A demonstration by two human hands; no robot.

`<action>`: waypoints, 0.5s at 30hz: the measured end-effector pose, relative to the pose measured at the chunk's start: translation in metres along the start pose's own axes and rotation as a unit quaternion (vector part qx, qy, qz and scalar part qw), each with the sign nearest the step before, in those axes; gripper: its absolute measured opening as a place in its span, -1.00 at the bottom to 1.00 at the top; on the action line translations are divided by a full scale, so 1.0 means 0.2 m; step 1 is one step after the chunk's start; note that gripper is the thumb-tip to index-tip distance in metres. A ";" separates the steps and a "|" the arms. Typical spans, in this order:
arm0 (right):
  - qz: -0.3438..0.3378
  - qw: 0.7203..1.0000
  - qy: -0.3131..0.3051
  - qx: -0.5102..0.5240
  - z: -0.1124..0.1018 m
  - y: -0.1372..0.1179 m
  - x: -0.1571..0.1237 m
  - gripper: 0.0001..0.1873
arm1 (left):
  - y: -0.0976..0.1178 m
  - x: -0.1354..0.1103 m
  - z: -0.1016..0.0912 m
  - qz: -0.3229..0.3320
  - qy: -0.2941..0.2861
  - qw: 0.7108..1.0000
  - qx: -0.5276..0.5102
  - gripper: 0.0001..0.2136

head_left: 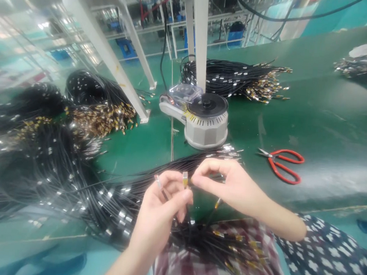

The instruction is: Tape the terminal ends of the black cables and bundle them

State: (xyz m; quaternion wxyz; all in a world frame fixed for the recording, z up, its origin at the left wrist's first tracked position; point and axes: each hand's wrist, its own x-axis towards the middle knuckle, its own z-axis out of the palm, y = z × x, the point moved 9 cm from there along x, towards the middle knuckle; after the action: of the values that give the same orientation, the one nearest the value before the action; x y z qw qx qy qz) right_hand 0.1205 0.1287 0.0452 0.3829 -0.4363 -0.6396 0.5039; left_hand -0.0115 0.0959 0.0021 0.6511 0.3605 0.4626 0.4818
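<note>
My left hand (159, 214) is closed on a black cable, its metal connector (185, 178) with a yellow band standing up between thumb and fingers. A second thin cable end (158, 181) pokes out between the fingers of the same hand. Just right of the connector, my right hand (230, 185) pinches thumb and forefinger together; whatever is between them is too small to make out. Below both hands, a bunch of black cables (200, 238) with yellow-banded ends lies across my lap. Behind them, more black cables (148, 175) stretch over the green table (241, 136).
A grey round tape dispenser (206, 126) stands beyond my hands, beside a white post (200, 36). Red-handled scissors (284, 163) lie to the right. Coiled cable bundles (233, 80) sit at the back, and heaped cables (98, 115) fill the left.
</note>
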 end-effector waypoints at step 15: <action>0.016 0.997 -0.058 0.043 0.05 0.02 0.03 -0.85 | -0.06 0.00 0.03 -0.062 -0.034 0.997 -0.024 -0.79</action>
State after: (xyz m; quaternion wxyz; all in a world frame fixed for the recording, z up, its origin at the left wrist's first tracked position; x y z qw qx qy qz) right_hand 0.1103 0.1324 0.0390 0.3557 -0.4000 -0.6308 0.5617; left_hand -0.0016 0.0926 -0.0079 0.7038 0.3315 0.4498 0.4386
